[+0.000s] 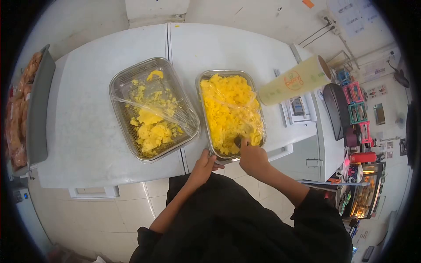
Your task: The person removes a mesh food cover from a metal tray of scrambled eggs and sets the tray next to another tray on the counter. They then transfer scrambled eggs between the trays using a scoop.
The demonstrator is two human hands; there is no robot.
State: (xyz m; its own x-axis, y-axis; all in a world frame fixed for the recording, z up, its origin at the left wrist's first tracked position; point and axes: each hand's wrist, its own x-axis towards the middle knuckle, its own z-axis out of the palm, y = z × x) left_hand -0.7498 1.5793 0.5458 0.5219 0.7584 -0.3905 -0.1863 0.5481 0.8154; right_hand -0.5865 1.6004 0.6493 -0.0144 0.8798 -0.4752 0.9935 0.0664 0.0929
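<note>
A deep metal pan [198, 105] full of yellow scrambled egg [226, 107] stands in front of me. My left hand [203, 168] grips its near left corner, fingers closed at the rim. Over the near right part of the egg, my right hand [254, 160] is closed around a dark-handled utensil [238, 141]; its working end is in the egg and mostly hidden, so its kind cannot be made out. Clear plastic film [239, 104] lies loosely across part of the egg. To the left, a perforated metal pan [115, 87] holds scattered egg pieces [153, 136] under rumpled film.
Both pans rest on a white worktop [83, 114] with a seam between them. A large printed paper roll [294, 81] and a small scale [298, 107] are at the right. A grey crate [39, 109] of packaged food stands at the left edge.
</note>
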